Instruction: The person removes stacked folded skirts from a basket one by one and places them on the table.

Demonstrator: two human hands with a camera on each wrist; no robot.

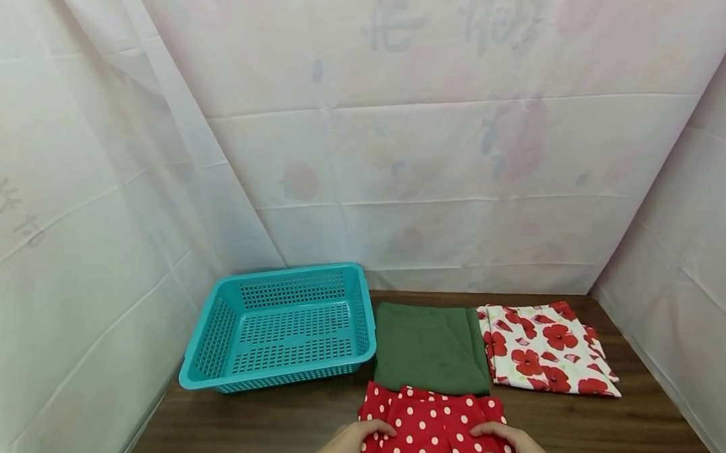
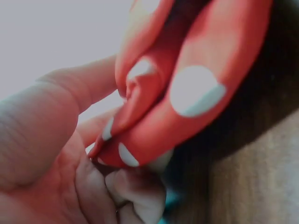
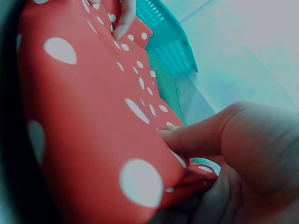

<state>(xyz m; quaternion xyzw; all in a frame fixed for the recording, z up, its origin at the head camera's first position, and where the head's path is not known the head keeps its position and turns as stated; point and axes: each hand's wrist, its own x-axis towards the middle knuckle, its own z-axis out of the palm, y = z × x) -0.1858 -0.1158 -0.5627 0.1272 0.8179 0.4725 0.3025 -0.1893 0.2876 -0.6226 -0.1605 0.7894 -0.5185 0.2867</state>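
Note:
A red cloth with white polka dots (image 1: 433, 429), folded in layers, lies at the near edge of the head view. My left hand (image 1: 347, 448) grips its left side, thumb on top and fingers beneath, as the left wrist view shows. On the opposite side my right hand (image 1: 511, 443) pinches the cloth (image 3: 93, 116) between thumb and fingers. Just beyond it lies a folded green cloth (image 1: 429, 348), which the red cloth's far edge meets. A white cloth with red flowers (image 1: 545, 350) lies folded to the right of the green one.
A turquoise perforated plastic basket (image 1: 278, 379) stands at the back left with nothing in it. Everything rests on a dark wooden table (image 1: 256, 427). Pale printed curtains (image 1: 434, 183) enclose the back and both sides.

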